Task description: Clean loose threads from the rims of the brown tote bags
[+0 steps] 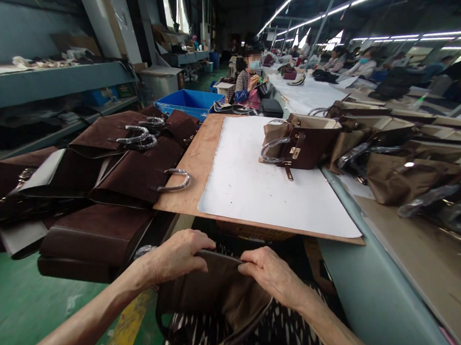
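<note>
Pinching a limp, creased dark-brown bag by its edge, my left hand, my right hand, smooth white sheet beyond

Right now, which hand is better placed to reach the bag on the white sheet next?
Probably the right hand: it looks nearer that bag on the white sheet than the left hand. It's pinching the edge of the brown piece, though, so it would have to let go first.

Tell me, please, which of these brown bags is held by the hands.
The brown bag over the person's lap: left hand and right hand pinch its edge. The other bags lie or stand around, unheld.
</note>
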